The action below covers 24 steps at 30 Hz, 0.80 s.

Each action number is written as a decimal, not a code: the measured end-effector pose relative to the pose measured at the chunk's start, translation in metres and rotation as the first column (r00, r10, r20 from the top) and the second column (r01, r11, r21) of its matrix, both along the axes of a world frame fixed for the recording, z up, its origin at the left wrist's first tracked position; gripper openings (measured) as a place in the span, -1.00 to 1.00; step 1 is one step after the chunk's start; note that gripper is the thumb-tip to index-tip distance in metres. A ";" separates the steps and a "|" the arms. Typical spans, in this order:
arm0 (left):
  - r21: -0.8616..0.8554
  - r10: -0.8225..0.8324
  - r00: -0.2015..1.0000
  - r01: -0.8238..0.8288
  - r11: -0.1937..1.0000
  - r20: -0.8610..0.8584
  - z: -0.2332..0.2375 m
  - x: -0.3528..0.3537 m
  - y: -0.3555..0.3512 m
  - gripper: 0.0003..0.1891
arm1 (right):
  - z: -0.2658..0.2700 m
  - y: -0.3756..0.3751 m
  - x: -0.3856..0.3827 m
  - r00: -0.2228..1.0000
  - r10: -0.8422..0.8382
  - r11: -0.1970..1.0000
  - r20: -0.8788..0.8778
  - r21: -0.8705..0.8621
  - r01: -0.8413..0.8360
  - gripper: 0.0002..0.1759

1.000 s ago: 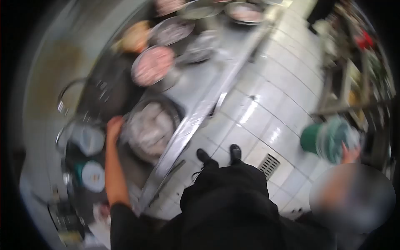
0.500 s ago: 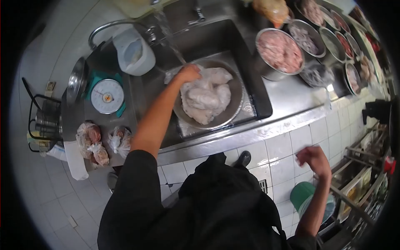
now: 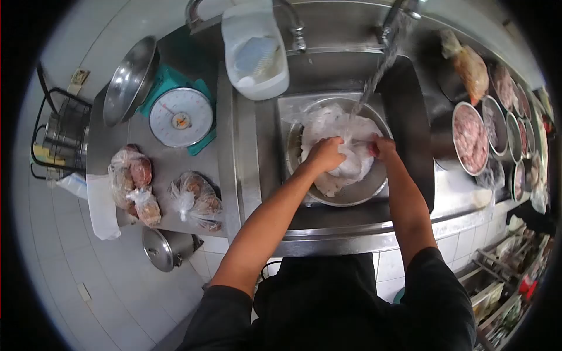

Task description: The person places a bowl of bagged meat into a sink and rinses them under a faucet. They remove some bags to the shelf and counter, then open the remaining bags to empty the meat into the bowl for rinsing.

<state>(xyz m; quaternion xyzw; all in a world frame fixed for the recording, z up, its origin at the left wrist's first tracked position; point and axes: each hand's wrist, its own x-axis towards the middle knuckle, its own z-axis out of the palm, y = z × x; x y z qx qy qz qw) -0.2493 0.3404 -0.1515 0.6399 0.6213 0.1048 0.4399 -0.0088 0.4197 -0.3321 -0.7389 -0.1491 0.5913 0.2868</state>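
A clear plastic bag (image 3: 345, 168) with pale meat in it, which looks like chicken, lies in a round metal bowl (image 3: 341, 203) inside the sink (image 3: 418, 169). My left hand (image 3: 326, 155) is closed on the near-left part of the bag. At the bag's right side, my right hand (image 3: 383, 147) pinches the plastic. Running water (image 3: 378, 73) from the faucet (image 3: 411, 7) falls onto the bag between my hands. The fingertips are partly hidden by the hands themselves.
Left of the sink stand a dial scale (image 3: 181, 117), a white plastic container (image 3: 254, 52) and bagged meat (image 3: 196, 196). A pot of minced meat (image 3: 470, 137) and several metal containers line the right counter. A lidded pot (image 3: 158, 250) is below the counter.
My right hand has come from beside my body to the bag. My left hand remains at the bag. The view has shifted, and the water stream now lands on the bag.
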 end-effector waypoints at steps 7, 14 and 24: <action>-0.035 0.047 0.998 -0.045 0.998 0.035 0.005 0.008 -0.008 -0.57 | -0.049 0.007 0.011 0.687 0.338 0.840 0.643 0.122 -0.529 -0.68; 0.023 0.006 0.999 -0.007 1.000 0.043 -0.012 0.023 -0.009 -0.57 | 0.054 -0.013 -0.023 0.759 0.062 0.863 0.649 0.347 -0.368 -0.60; 0.267 0.028 0.999 -0.036 0.963 0.032 -0.014 0.049 0.019 -0.29 | 0.133 -0.015 -0.028 0.490 0.059 0.633 0.870 0.347 -0.692 -0.67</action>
